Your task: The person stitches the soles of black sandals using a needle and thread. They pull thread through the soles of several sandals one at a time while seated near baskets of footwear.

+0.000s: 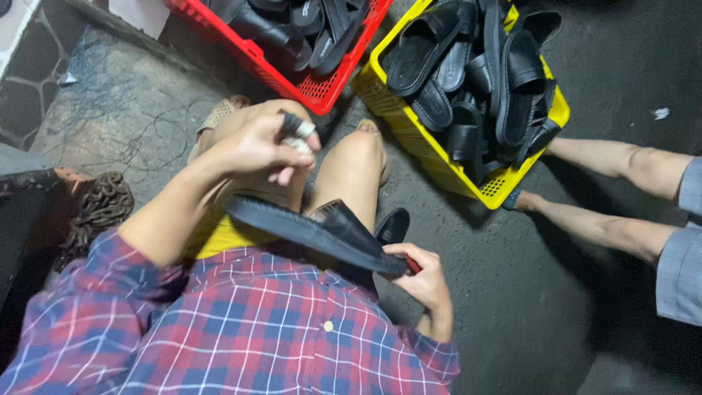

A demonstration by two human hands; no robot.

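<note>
The right hand is closed on one end of a black sandal, which lies across the person's lap, while the left hand is raised above it with its fingers pinched round a small dark and white object, too small to identify. To do this step well, the right grip should probably keep the sandal level and steady so the left hand can bring the small piece down accurately. Beyond the knees, on the floor, stand a red crate and a yellow crate, both filled with black sandals.
</note>
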